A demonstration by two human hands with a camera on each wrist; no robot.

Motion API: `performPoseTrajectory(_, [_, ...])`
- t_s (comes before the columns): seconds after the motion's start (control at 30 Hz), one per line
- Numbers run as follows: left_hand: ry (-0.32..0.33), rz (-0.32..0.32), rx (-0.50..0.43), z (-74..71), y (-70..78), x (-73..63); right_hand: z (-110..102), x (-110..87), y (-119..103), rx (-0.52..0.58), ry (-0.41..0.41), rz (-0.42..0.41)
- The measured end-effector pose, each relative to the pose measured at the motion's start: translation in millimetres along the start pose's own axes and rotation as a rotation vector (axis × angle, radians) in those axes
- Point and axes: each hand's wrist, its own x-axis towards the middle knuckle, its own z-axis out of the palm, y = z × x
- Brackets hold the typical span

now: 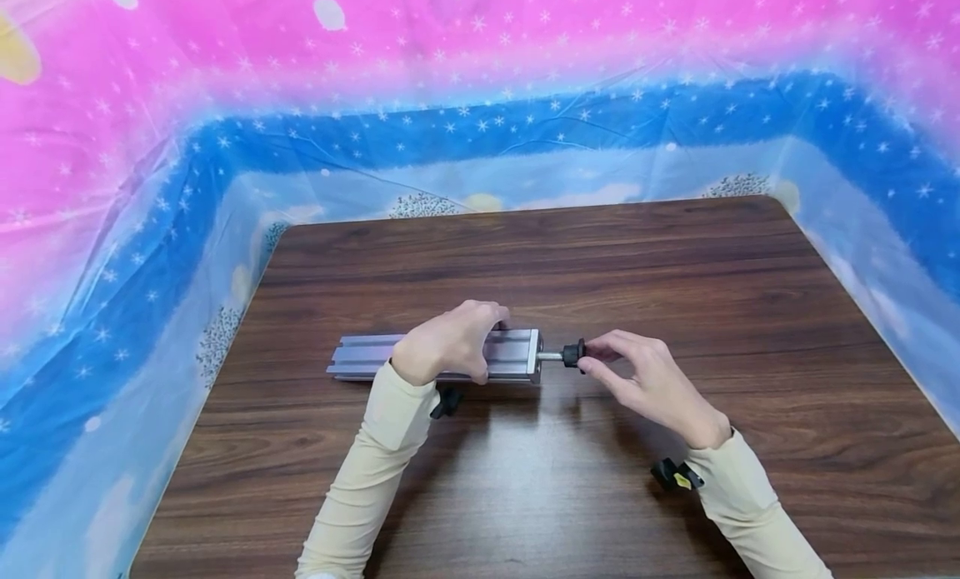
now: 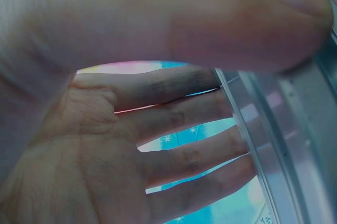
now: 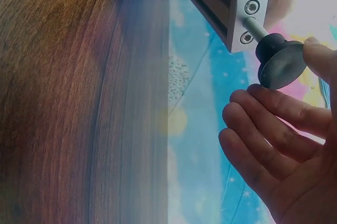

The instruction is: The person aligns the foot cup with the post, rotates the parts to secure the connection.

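A silver slotted aluminium profile (image 1: pixel 513 354) lies across the table, with an end plate (image 3: pixel 249 18) held by two socket screws. From that plate a threaded rod (image 3: pixel 256 28) sticks out, carrying a black levelling foot (image 3: pixel 281 65) with a round flat base. My left hand (image 1: pixel 453 337) grips the profile from above, thumb on the near side and fingers (image 2: pixel 184 155) along the far side. At the rod's outer end, my right hand (image 1: pixel 648 379) pinches the rim of the foot between thumb and index finger; its other fingers are loosely bent.
The dark wood-grain table (image 1: pixel 525 262) extends around the profile on all sides. A pink and blue snowflake-patterned cloth (image 1: pixel 480 129) hangs behind it and at both sides. Small black wrist cameras are strapped below each hand, at the cream sleeves (image 1: pixel 401 412).
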Motion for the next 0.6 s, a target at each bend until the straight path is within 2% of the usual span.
performPoseTrajectory(0.2, [0.000,0.000,-0.003,0.2,0.0,-0.4,1.1,-1.1,1.6,-0.016,0.014,0.004])
performPoseTrajectory(0.37, [0.007,0.007,-0.003,-0.7,-1.5,-0.4,-1.1,-2.3,0.4,-0.022,0.056,-0.074])
performPoseTrajectory(0.5, [0.013,0.014,-0.002,-1.0,-2.3,-0.3,-1.4,-0.5,0.2,0.000,0.058,-0.148])
performPoseTrajectory(0.6, [0.010,0.013,0.001,-0.4,-2.7,0.1,-1.1,0.1,0.6,0.005,0.059,-0.174])
